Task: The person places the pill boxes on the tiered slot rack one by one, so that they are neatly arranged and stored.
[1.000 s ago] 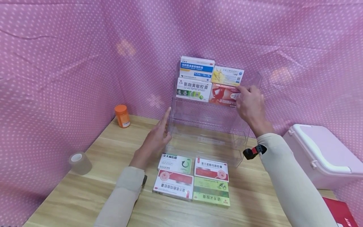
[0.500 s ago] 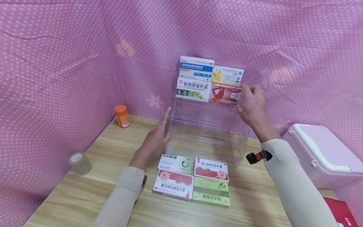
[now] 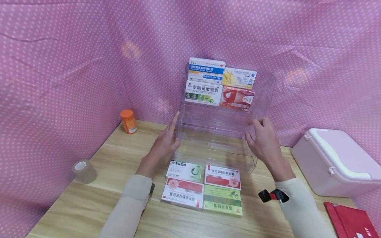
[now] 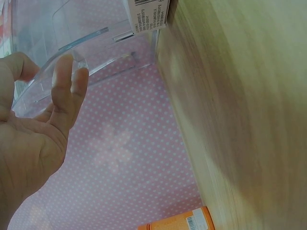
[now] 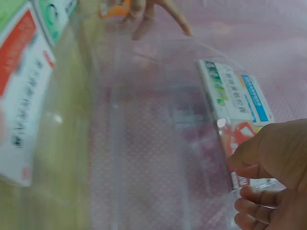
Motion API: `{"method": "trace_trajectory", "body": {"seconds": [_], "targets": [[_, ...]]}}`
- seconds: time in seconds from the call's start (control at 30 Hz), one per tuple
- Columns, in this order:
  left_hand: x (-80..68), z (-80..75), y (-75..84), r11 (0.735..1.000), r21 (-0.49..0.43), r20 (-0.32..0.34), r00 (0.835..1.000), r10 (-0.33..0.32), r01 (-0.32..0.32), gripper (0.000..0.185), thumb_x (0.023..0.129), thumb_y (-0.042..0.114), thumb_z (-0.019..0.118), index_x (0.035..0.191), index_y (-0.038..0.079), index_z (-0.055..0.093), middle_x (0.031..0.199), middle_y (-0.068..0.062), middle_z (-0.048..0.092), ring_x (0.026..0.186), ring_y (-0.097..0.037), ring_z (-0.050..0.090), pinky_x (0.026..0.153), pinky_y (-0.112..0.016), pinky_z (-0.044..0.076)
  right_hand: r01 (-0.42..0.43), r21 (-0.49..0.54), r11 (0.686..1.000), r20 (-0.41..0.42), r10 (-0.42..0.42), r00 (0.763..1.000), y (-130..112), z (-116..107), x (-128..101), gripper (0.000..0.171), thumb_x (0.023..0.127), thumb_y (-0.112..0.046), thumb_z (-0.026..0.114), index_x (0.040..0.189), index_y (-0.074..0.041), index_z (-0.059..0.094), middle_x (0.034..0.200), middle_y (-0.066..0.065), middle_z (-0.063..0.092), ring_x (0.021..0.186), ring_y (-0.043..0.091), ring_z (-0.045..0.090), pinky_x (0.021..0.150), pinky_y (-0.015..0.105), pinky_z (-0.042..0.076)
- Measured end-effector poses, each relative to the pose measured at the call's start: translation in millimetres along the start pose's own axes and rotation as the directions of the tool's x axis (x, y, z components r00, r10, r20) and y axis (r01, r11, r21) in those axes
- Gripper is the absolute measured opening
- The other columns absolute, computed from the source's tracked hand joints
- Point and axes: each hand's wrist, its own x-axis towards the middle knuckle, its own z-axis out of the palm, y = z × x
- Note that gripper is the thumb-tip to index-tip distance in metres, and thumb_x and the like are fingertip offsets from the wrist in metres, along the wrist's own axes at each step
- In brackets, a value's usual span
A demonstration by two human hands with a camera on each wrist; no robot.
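A clear acrylic display rack (image 3: pixel 214 127) stands at the back of the table, with medicine boxes on its upper part. There I see a blue-and-white box (image 3: pixel 206 70), a yellow-and-white box (image 3: pixel 239 78), a white-and-green box (image 3: pixel 203 93) and a red box (image 3: pixel 236 99). My left hand (image 3: pixel 163 142) touches the rack's left side, index finger straight along it; the left wrist view shows thumb and fingers at the panel's edge. My right hand (image 3: pixel 265 143) is beside the rack's right side, below the red box, fingers loosely bent, no object visible in it.
Several medicine boxes lie flat before the rack, among them a green box (image 3: pixel 222 200) and a red-and-white box (image 3: pixel 183 192). An orange bottle (image 3: pixel 129 122) and a tape roll (image 3: pixel 85 171) stand left. A white bin (image 3: pixel 336 162) and a red pouch (image 3: pixel 349 219) lie right.
My right hand has left the red box's right edge and come down along the rack's right side. The red box stays on the rack. My left hand has not moved.
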Motion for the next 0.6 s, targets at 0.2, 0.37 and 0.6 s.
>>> {"method": "trace_trajectory", "body": {"seconds": [0.2,0.37,0.6], "targets": [[0.3,-0.8,-0.9,1.0,0.013,-0.011,1.0,0.006,-0.006,0.112,0.102,0.006,0.062,0.164,0.062,-0.014,0.177,-0.004,0.032,0.124,-0.03,0.063,0.104,-0.053,0.06,-0.014,0.005,1.0,0.098,0.014,0.995,5,12,-33,0.011,0.094,-0.005,0.073,0.103,-0.001,0.068,0.099,0.021,0.067,0.09,0.039,0.067,0.079,0.054,0.058],[0.2,0.5,-2.2,1.0,0.006,-0.004,1.0,0.003,-0.003,0.113,0.103,0.006,0.062,0.162,0.064,-0.015,0.174,-0.005,0.035,0.123,-0.029,0.063,0.103,-0.052,0.06,-0.036,-0.007,0.999,0.27,0.036,0.962,8,25,-61,0.008,0.097,-0.01,0.074,0.09,-0.008,0.069,0.083,0.006,0.071,0.073,0.018,0.065,0.064,0.035,0.057],[0.2,1.6,-1.3,1.0,0.012,-0.012,1.0,0.01,-0.01,0.11,0.102,0.006,0.063,0.168,0.055,-0.011,0.172,-0.006,0.038,0.123,-0.029,0.063,0.102,-0.051,0.061,-0.122,-0.05,0.991,0.414,0.131,0.901,7,41,-89,0.02,0.1,-0.019,0.074,0.083,-0.013,0.066,0.074,-0.001,0.062,0.067,0.013,0.053,0.058,0.027,0.042]]}}
